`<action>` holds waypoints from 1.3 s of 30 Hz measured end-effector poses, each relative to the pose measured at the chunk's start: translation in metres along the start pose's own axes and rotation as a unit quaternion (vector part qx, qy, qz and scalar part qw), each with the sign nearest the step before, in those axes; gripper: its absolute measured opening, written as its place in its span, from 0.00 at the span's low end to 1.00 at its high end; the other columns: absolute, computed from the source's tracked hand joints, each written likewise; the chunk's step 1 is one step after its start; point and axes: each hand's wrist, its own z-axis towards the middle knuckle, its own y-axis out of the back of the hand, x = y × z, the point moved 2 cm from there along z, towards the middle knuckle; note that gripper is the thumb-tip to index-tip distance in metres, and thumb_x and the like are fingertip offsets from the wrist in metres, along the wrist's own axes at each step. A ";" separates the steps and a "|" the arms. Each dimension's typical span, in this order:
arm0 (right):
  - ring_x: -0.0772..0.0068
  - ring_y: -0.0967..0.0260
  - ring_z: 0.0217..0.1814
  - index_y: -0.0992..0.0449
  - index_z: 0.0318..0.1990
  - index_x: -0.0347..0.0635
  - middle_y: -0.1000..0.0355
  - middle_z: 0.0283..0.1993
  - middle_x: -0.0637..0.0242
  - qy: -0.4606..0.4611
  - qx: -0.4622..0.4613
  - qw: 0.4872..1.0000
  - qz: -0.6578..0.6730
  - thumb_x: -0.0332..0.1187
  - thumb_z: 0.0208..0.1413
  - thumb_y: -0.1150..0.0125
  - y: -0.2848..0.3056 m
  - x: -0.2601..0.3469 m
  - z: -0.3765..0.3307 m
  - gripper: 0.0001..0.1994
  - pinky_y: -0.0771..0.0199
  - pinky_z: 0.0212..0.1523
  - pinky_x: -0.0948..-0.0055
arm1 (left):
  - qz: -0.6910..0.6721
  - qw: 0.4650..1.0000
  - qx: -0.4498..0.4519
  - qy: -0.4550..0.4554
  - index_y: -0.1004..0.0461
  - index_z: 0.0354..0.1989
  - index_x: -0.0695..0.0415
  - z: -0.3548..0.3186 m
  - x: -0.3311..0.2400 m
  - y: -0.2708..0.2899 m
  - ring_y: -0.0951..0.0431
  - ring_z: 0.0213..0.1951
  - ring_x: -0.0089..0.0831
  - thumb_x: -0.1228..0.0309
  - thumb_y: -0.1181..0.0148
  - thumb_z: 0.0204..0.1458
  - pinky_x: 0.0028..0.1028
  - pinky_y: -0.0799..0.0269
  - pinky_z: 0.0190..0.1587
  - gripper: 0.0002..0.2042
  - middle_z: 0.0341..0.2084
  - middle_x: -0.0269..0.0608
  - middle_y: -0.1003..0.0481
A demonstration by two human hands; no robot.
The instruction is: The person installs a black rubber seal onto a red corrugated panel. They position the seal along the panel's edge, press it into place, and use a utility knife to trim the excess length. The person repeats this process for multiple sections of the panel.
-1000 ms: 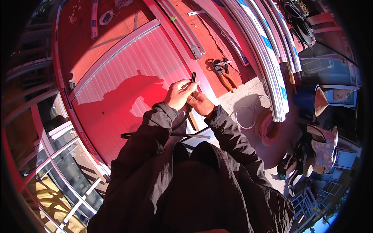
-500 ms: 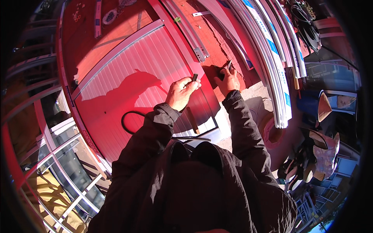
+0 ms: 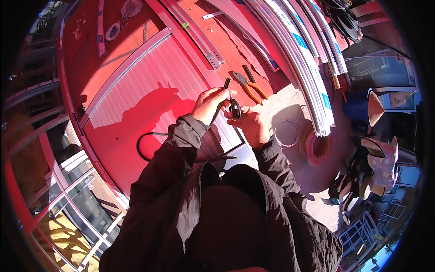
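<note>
My left hand [image 3: 207,105], over the near edge of the ribbed panel, pinches a short upright end of black rubber strip [image 3: 226,83]. Close beside it, my right hand [image 3: 252,125] is closed around black-handled scissors [image 3: 234,109]; their blades are mostly hidden by my fingers. A black strip loop [image 3: 140,144] curves over the panel [image 3: 149,90] and passes under my left sleeve. Beyond my right hand, pliers with orange handles [image 3: 254,92] lie on the red surface, with a short black piece [image 3: 248,73] just past their jaws.
Long white wrapped profiles [image 3: 312,86] run along the right side. A metal rail [image 3: 206,50] lies at the far edge of the panel. On the floor to the right are a round roll [image 3: 317,149] and a blue bucket [image 3: 355,109]. Glazed frames [image 3: 81,195] stand at left.
My right hand has come back from the red surface beside the pliers, bringing the scissors next to my left hand. The pliers now lie uncovered. The view has shifted slightly.
</note>
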 end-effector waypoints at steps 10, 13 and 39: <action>0.85 0.40 0.19 0.22 0.40 0.38 0.21 0.32 0.65 -0.145 -0.049 0.962 -0.227 0.44 0.56 0.29 0.030 0.021 -0.017 0.17 0.47 0.19 0.83 | 0.203 0.978 0.044 -0.004 0.21 0.45 0.62 -0.006 0.006 -0.019 0.30 0.26 0.14 0.63 0.46 0.64 0.18 0.38 0.28 0.14 0.24 0.28 0.27; 0.85 0.40 0.18 0.22 0.40 0.37 0.23 0.31 0.66 -0.099 -0.071 0.972 -0.202 0.43 0.56 0.30 0.035 0.036 -0.025 0.17 0.47 0.16 0.83 | 0.274 0.958 0.035 -0.079 0.21 0.43 0.62 -0.003 0.007 -0.021 0.31 0.26 0.15 0.63 0.45 0.63 0.21 0.36 0.29 0.13 0.23 0.26 0.30; 0.79 0.28 0.29 0.22 0.37 0.38 0.22 0.32 0.69 -0.015 -0.029 0.954 -0.296 0.36 0.58 0.31 0.062 0.018 0.007 0.11 0.32 0.28 0.77 | 0.154 0.986 0.056 -0.015 0.27 0.48 0.60 0.007 -0.002 -0.007 0.41 0.24 0.12 0.66 0.47 0.64 0.16 0.46 0.26 0.11 0.23 0.23 0.37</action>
